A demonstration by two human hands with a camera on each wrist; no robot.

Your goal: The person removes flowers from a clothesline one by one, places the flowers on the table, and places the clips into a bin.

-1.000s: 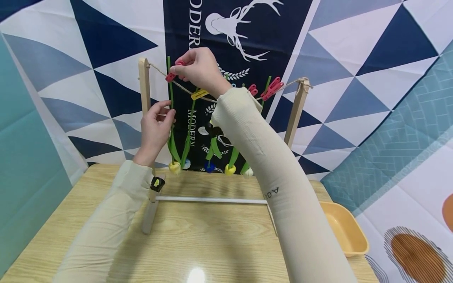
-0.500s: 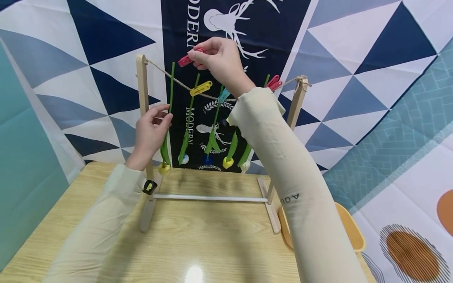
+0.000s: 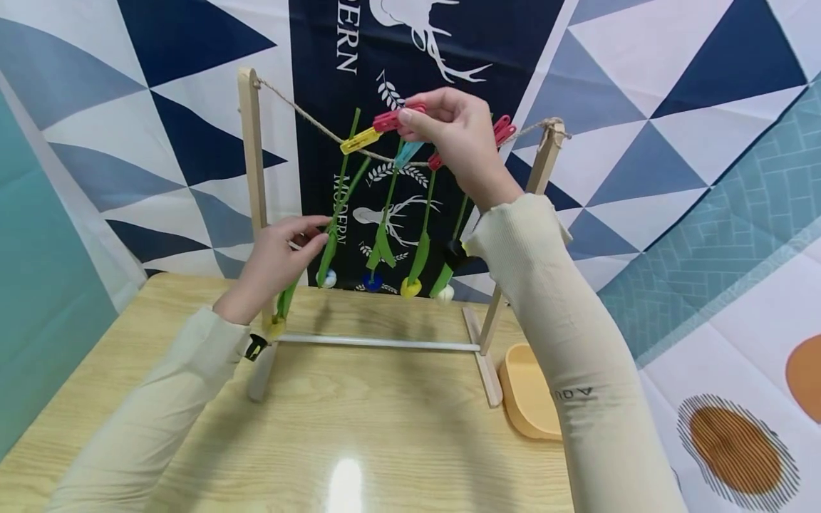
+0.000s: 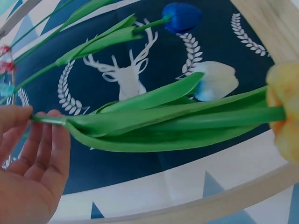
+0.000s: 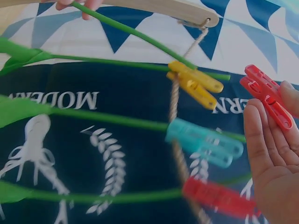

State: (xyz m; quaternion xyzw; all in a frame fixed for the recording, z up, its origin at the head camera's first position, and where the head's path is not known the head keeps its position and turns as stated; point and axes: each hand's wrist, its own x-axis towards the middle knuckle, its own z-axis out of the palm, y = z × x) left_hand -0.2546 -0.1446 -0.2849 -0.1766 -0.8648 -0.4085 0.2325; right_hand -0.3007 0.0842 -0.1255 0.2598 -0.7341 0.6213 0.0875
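Observation:
My left hand (image 3: 276, 249) pinches the green stem of an artificial yellow tulip (image 4: 285, 112), whose flower hangs down near the left post in the head view. The stem's upper end leans right, close to the yellow clothespin (image 5: 198, 84) on the rope. A red clothespin (image 5: 266, 95) is held between thumb and fingers of my right hand (image 3: 455, 135), apart from the rope in the right wrist view. Several other tulips hang flower-down from the rope, among them a blue tulip (image 4: 184, 17) and a white and blue tulip (image 4: 217, 81).
The rope (image 3: 295, 107) sags between two posts of a wooden rack (image 3: 252, 142) with a white crossbar (image 3: 378, 343). A turquoise clothespin (image 5: 205, 140) and other red clothespins grip it. A yellow basin (image 3: 529, 420) stands at the rack's right foot on the wooden table (image 3: 385, 442).
The red clothespin has come off the rope and moved right with my right hand. My left hand has lowered slightly, and its tulip's stem has tilted to the right.

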